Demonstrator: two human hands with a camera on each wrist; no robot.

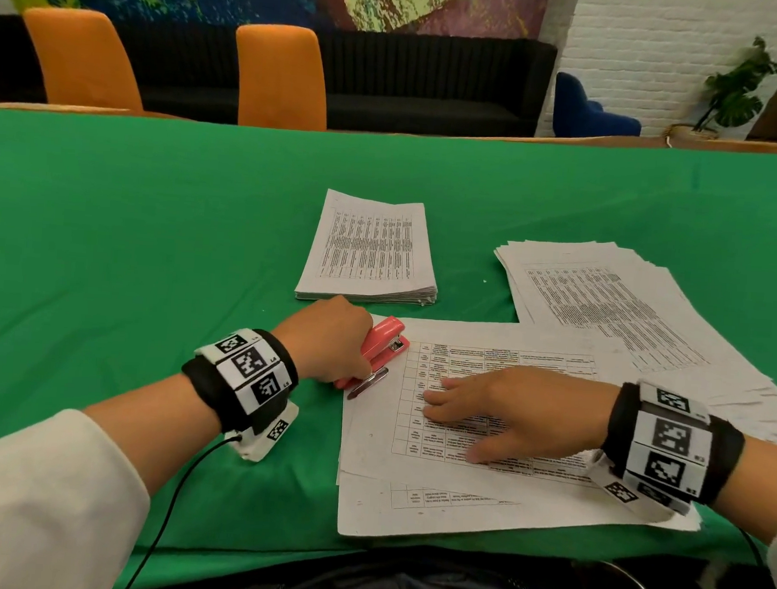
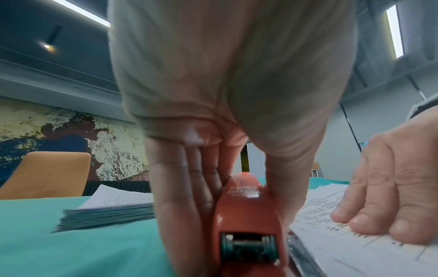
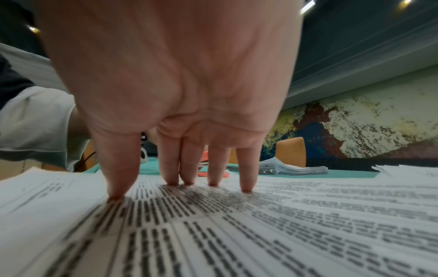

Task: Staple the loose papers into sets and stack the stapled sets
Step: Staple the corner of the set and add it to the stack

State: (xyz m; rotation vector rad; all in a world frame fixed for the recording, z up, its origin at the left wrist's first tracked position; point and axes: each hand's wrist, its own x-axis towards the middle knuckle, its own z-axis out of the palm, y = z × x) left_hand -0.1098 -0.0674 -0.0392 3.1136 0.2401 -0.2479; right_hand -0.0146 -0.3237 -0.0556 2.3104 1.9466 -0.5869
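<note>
On green cloth, coral-red stapler (image 1: 380, 355), printed table sheets (image 1: 483, 418)

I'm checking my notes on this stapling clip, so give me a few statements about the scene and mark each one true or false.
1. The left hand grips the red stapler. True.
2. The right hand is lifted clear of the papers. False: its fingertips press on the top sheet.
3. A neat stack lies beyond the stapler. True.
4. The tablecloth is blue. False: it is green.
</note>
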